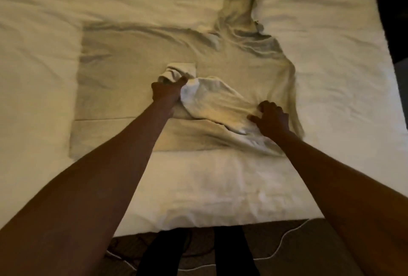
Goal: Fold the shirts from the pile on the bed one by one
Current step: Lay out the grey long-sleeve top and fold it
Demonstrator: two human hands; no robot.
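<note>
A pale long-sleeved shirt [132, 59] lies spread flat across the white bed [44, 21], its hem to the left and its far sleeve [238, 10] stretching away towards the top. The near sleeve [218, 101] is folded over the shirt's body. My left hand [166, 92] grips that sleeve close to its cuff [178, 71]. My right hand [272, 118] holds the sleeve near the shoulder, fingers curled into the cloth.
A white pillow or bedding fold [209, 187] lies at the bed's near edge. Below it are the floor, a white cable [284, 247] and my dark-clad legs [234, 253]. Something dark stands past the bed's right edge [393, 10].
</note>
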